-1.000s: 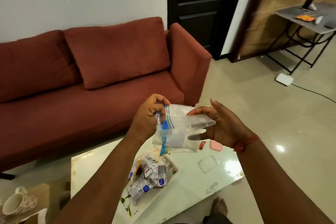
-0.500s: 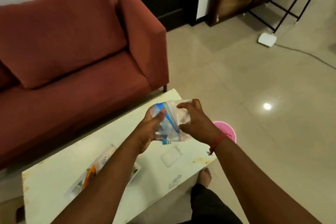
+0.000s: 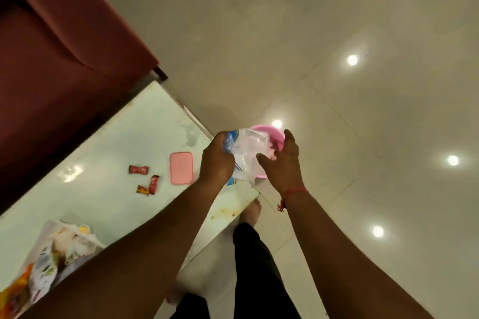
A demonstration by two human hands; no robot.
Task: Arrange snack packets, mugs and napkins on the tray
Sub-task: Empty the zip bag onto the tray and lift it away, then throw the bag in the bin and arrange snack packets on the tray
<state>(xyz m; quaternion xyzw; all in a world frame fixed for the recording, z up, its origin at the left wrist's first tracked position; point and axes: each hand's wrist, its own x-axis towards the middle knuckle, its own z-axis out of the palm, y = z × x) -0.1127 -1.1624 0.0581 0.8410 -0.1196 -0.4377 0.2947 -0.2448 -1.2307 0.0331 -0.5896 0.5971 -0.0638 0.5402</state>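
Note:
A clear zip bag (image 3: 246, 154) with a blue strip hangs over the white table's right corner. My left hand (image 3: 217, 160) is shut on its blue edge. My right hand (image 3: 281, 160) grips its other side, fingers curled into the plastic. A pink bowl (image 3: 272, 133) sits on the floor right behind the bag, partly hidden by it. The white tray (image 3: 49, 228) at the lower left holds several snack packets (image 3: 46, 264), half covered by my left forearm. Three small red sweets (image 3: 145, 179) lie loose on the table.
A flat pink lid (image 3: 181, 167) lies on the white table (image 3: 108, 153) beside my left hand. The red sofa (image 3: 57, 54) stands close along the table's far side. Glossy tiled floor (image 3: 350, 111) stretches to the right. My bare foot (image 3: 251, 211) stands by the table corner.
The view has tilted sharply down and right. Both hands have carried the zip bag right, past the table corner, over the pink bowl. The mug and the door are out of view.

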